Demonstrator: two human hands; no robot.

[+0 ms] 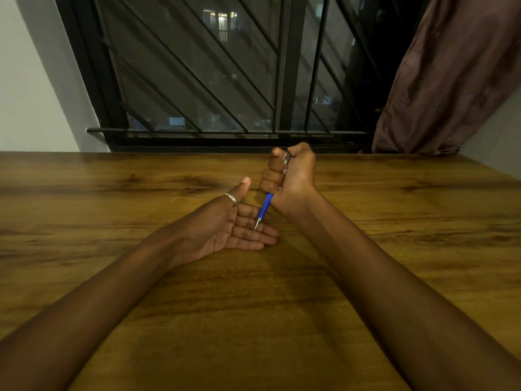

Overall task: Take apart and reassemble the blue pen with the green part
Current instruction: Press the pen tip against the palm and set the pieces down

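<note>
Hands, head view (the only view).

- Right hand (290, 176): closed in a fist round the upper barrel of the blue pen (265, 207), raised off the tabletop (394, 221). Its thumb (277, 152) sits at the pen's top end.
- Left hand (234, 230): open, palm up, fingers straight and together, its back on the tabletop. It holds nothing. A ring (230, 198) is on the thumb.
- Blue pen: tilted, top end away from the person. Only the blue grip section and the metal tip (257, 224) show below the fist. The tip points down at the left fingers, at or just above them (contact cannot be told).
- Green part: not visible. It is either hidden in the fist or not exposed.
- Surroundings: barred window (197, 80) behind the tabletop and a brown curtain (451, 80) at the right.

Step in hand, as judged: the pen looks whole, so this is either the start of dismantling or a check after reassembly. The frame does not settle which.

Handling note for dismantling:
- Keep the right fist steady on the barrel.
- Bring the left fingers up to pinch the blue grip section and twist it off.
- Work low over the open palm, so a spring or refill drops into the hand and does not roll across the tabletop.
</note>
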